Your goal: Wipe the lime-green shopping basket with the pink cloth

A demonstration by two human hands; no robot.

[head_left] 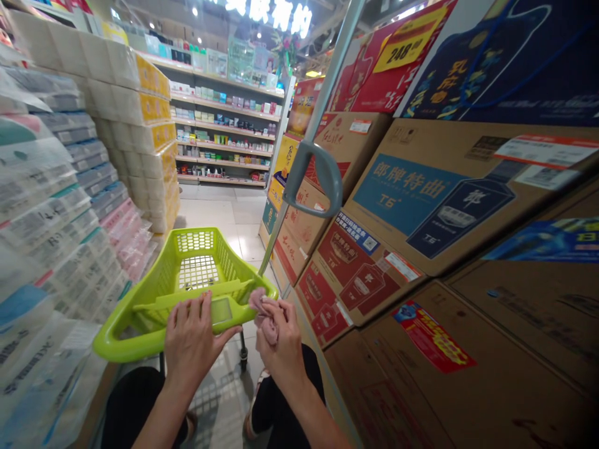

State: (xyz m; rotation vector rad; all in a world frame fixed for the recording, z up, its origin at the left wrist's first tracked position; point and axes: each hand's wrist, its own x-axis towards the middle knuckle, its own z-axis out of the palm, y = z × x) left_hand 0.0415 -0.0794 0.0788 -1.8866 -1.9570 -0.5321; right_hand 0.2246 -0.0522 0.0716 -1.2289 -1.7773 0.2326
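A lime-green plastic shopping cart [187, 293] with lattice sides stands in front of me, its basket showing only the lattice floor. My left hand [189, 337] lies over the cart's near handle, fingers bent across it and thumb stretched to the right. Beside it, a small grey panel [221, 310] is set in the handle. At the handle's right end, my right hand [282, 340] pinches a crumpled dusty-pink cloth [268, 327], which touches the green rim. A slanting metal pole [322, 100] with a grey loop grip [314, 181] rises by the cart's right edge.
Stacked liquor cartons [402, 206] wall the right side closely. On the left are piles of wrapped tissue packs [135, 125] and plastic-wrapped packages [60, 218]. Tiled floor [210, 206] runs ahead to shelves [224, 118] of small goods. A cart wheel [243, 358] is near my feet.
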